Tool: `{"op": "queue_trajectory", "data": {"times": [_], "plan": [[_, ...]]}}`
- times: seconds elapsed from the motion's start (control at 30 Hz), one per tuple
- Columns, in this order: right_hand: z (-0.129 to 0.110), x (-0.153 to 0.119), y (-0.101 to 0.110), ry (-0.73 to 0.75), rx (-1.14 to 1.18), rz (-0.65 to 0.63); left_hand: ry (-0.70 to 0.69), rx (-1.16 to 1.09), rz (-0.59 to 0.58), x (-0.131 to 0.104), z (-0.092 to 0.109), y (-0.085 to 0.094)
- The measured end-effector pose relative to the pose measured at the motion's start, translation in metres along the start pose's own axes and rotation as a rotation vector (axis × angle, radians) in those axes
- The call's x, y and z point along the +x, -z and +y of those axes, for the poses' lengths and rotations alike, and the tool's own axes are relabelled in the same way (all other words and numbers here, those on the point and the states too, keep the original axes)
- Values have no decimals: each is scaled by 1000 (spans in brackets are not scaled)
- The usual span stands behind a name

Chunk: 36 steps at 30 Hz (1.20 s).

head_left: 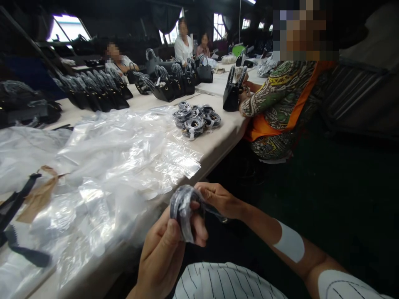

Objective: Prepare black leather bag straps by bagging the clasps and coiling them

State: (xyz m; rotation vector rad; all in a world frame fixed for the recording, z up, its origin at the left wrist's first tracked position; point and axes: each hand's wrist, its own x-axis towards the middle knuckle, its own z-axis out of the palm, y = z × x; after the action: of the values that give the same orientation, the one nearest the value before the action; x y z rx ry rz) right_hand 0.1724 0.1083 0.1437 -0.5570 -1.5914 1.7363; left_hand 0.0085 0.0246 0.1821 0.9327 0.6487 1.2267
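Observation:
A coiled black bag strap (182,207) covered in clear plastic film sits in my left hand (162,251), thumb in front and fingers through the loop. My right hand (222,201) pinches at the coil's right side, where a loose length of strap (215,212) trails down to the right. Beyond my hands, several wrapped strap coils (195,123) lie heaped near the table's edge. Clear plastic bags (118,145) are spread in a loose pile to the left of them.
The pale table (215,145) runs away from me. Black handbags (93,91) with wrapped handles stand in rows at the back left. On the right, a co-worker in a patterned top (274,91) handles a black handbag (230,97). Brown paper (39,197) lies at left.

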Motion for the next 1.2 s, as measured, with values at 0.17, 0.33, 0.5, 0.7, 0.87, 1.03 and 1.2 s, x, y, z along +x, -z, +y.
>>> {"op": "queue_trajectory", "data": {"times": [0.17,0.33,0.5,0.7,0.87,1.03,1.2], "plan": [[19,-10,-39,236,-404,284,-110,-148,180,20,24,-5],[29,-15,-50,152,-302,268,-73,-200,200,37,27,-2],[32,-27,-61,35,-243,219,-198,-160,263,49,15,5],[21,-46,-68,-38,-352,256,-375,169,392,54,2,21],[-18,-47,-42,153,-543,424,-336,497,284,44,1,33],[-44,-39,-32,454,-809,275,-320,886,131,40,-2,35],[-51,-21,-9,631,-1078,279,-254,1019,77,33,-4,30]]}}
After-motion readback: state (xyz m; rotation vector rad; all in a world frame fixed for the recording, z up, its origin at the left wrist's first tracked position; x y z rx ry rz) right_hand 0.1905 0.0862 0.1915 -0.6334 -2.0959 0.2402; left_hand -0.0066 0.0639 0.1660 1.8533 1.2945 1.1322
